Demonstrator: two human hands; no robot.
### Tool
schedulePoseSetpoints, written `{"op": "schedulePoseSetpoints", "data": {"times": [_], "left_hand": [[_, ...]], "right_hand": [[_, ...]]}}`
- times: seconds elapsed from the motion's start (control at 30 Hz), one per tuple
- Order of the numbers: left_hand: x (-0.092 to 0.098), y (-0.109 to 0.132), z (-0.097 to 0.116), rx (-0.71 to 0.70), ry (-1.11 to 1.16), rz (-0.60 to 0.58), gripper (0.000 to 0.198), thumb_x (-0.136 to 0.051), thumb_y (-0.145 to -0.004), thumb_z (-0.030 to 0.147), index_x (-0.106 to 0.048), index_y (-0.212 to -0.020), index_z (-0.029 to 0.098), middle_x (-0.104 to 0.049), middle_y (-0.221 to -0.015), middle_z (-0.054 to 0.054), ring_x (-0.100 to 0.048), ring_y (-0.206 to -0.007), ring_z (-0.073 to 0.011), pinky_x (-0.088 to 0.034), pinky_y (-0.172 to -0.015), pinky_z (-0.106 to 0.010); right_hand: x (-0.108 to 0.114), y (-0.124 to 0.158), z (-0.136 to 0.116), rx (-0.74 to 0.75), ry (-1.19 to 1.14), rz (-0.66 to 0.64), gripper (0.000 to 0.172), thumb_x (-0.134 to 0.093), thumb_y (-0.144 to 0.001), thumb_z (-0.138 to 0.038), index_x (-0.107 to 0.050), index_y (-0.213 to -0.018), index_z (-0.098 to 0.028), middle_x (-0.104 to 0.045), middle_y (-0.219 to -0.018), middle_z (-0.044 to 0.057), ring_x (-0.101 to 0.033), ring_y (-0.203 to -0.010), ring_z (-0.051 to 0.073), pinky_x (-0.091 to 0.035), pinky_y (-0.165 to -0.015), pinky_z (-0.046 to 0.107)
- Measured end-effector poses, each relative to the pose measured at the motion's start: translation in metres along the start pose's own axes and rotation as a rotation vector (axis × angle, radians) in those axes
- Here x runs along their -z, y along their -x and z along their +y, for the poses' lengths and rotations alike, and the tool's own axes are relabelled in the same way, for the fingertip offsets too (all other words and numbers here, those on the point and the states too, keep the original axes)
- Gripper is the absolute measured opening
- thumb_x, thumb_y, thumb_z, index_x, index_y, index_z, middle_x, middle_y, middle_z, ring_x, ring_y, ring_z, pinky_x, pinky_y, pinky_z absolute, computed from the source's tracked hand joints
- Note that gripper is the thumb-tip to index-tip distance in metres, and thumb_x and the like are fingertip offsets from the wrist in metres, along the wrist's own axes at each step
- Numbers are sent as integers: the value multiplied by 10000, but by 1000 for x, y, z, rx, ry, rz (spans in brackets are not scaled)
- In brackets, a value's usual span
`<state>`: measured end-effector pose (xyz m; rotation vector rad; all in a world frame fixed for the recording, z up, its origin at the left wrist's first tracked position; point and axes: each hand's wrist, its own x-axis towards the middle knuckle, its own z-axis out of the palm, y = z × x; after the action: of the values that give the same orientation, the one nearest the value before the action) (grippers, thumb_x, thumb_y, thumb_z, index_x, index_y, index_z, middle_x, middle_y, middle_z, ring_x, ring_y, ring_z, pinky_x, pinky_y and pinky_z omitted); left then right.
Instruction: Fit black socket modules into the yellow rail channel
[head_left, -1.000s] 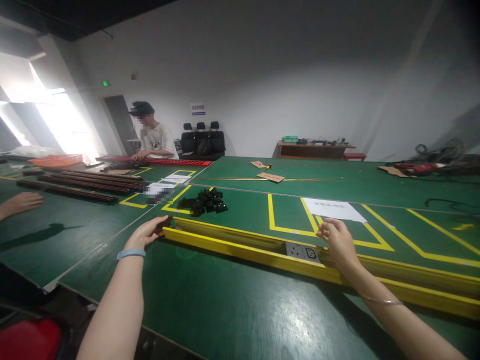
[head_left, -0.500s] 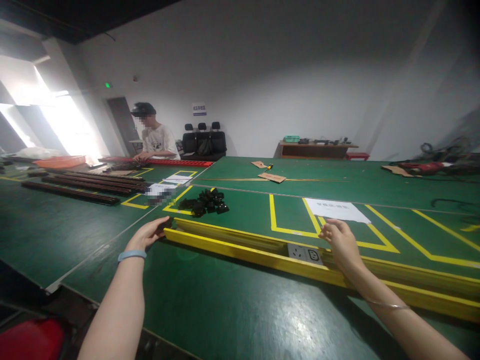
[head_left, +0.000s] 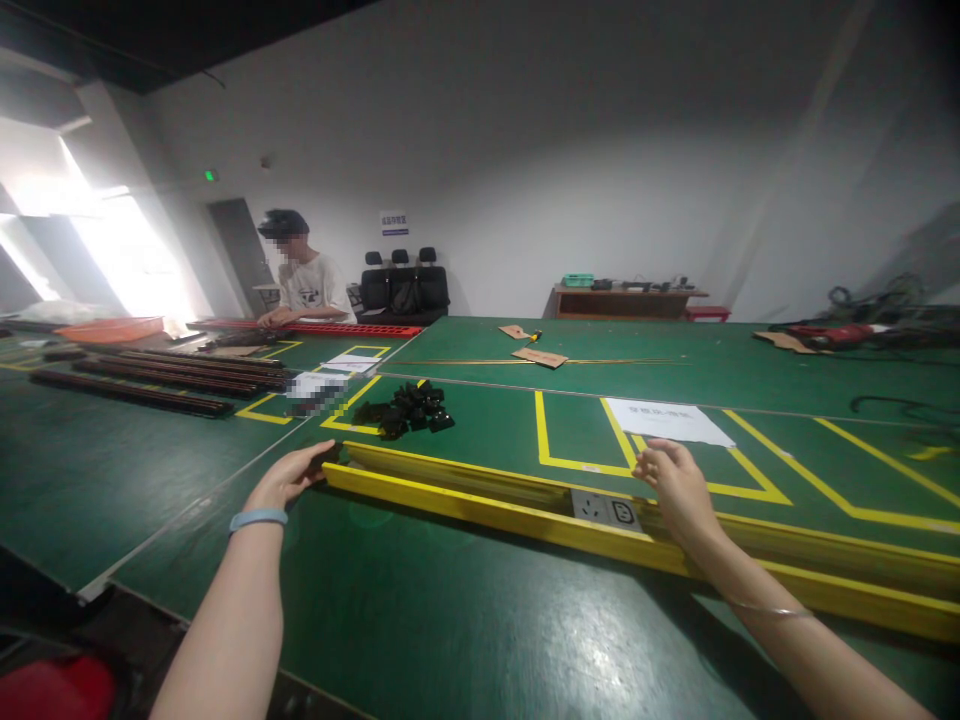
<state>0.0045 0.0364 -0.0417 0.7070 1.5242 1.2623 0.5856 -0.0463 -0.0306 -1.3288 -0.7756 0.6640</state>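
A long yellow channel rail (head_left: pixel 480 512) lies across the green table, with its open side up. In it sits a grey socket module (head_left: pixel 604 509) with two outlets. My left hand (head_left: pixel 289 478), a blue band at its wrist, is at the rail's left end. Its fingers are closed on a small black end piece (head_left: pixel 332 455) against that end. Over the rail, just right of the sockets, hangs my right hand (head_left: pixel 675 485) with its fingers curled together. Whatever those fingers hold, if anything, is hidden.
Behind the rail lies a pile of black parts (head_left: pixel 411 408). A paper sheet (head_left: pixel 667 421) rests among yellow tape marks. Dark rails (head_left: pixel 180 378) lie at left, near a co-worker (head_left: pixel 313 285). Cardboard pieces (head_left: pixel 541 357) and a red power tool (head_left: pixel 840 337) are farther back.
The whole view has shifted slightly left. Both hands keep nearly the same places along the yellow rail; nothing is visibly taken up or let go.
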Motion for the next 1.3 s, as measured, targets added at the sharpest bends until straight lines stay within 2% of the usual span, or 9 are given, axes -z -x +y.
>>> {"op": "schedulePoseSetpoints", "data": {"times": [0.17,0.47,0.7,0.83,0.93,1.1,1.17,1.3], "left_hand": [[2,-4,-3,-7,1,-17,273,-802,-625,213,-722,-880,155,-723,-883,-51,-653,-679,-137,-509,-501,-193],[3,-9,-6,-15,7,-44,245,-767,-685,233,-702,-912,168,-723,-953,-60,-674,-739,-146,-544,-590,-218],[-8,8,1,-13,-110,-99,275,-780,-660,287,-707,-882,142,-730,-827,-74,-659,-634,-160,-500,-514,-226],[-17,24,7,-85,-235,-34,319,-801,-609,368,-713,-808,135,-705,-679,-52,-651,-614,-203,-481,-517,-261],[-20,27,11,-173,-437,66,354,-797,-578,444,-700,-729,139,-668,-592,-43,-641,-614,-235,-462,-531,-287],[-20,19,20,-312,-858,280,336,-789,-543,491,-670,-595,182,-686,-649,-83,-644,-737,-288,-433,-620,-303],[-22,18,20,-353,-899,304,323,-786,-537,497,-661,-564,200,-696,-677,-95,-643,-771,-299,-426,-651,-303],[-36,28,17,-440,-920,263,291,-750,-589,499,-671,-545,223,-690,-654,-107,-641,-798,-310,-406,-699,-310]], "right_hand": [[-1,2,-2,-4,9,-2,319,-607,-659,-307,-542,-954,-203,-586,-717,-33,-576,-625,121,-496,-627,262],[0,3,-4,-3,13,-6,320,-610,-655,-307,-539,-949,-204,-586,-709,-29,-579,-630,128,-504,-631,272],[0,2,-1,5,14,-9,313,-610,-662,-314,-537,-946,-204,-582,-720,-29,-579,-637,125,-506,-636,271],[-1,2,-1,8,14,-7,314,-609,-666,-321,-534,-947,-201,-582,-722,-26,-579,-645,129,-509,-635,275],[-2,4,-4,10,25,-11,312,-608,-665,-322,-533,-942,-200,-581,-714,-27,-578,-637,130,-510,-629,279],[-4,6,-8,-8,21,3,311,-615,-652,-317,-531,-928,-202,-576,-703,-27,-570,-635,129,-510,-622,272],[-3,7,-9,-8,25,2,316,-616,-650,-313,-532,-933,-203,-574,-707,-27,-568,-639,129,-512,-623,271],[-3,8,-11,-12,39,-2,321,-616,-651,-312,-532,-941,-202,-574,-708,-24,-571,-653,133,-513,-637,270]]}}
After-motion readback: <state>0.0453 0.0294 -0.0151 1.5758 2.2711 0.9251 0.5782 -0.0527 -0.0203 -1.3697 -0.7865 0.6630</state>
